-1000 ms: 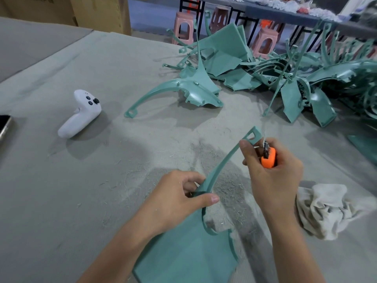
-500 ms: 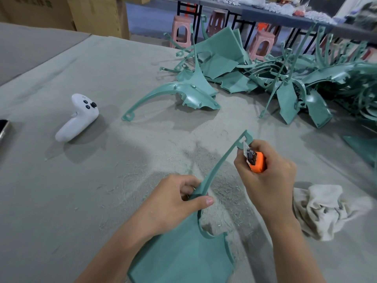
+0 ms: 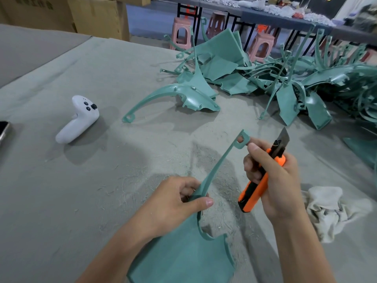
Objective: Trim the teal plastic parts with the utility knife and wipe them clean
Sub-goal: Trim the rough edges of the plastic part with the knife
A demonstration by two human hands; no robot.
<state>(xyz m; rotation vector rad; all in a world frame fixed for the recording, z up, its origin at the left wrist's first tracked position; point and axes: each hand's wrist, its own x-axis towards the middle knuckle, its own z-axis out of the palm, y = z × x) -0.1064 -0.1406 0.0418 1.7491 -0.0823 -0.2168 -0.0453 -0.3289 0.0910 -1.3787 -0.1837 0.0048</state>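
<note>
The left hand [image 3: 175,203] gripped a teal part [image 3: 179,256] where its narrow arm met the broad panel, with the thumb laid across the top and the fingers curled beneath. The panel sat low toward the near edge of the bench [image 3: 61,190]. The arm rose away from the person and ended in a small square eyelet [image 3: 241,139]. The right hand [image 3: 279,184] was closed round an orange utility knife [image 3: 253,193]. Its blade [image 3: 284,137] was extended, pointing up and away, clear of the part. The thumb tip sat just beside the eyelet; contact could not be determined. A crumpled pale rag [image 3: 334,211] lay on the bench just right of the right wrist. Fine shavings [image 3: 126,180] were scattered over the surface around the hands. A pile of teal parts [image 3: 285,78] occupied the far right of the bench, with one curved part [image 3: 189,97] lying at its left. A white controller [image 3: 79,119] lay well to the left.
</note>
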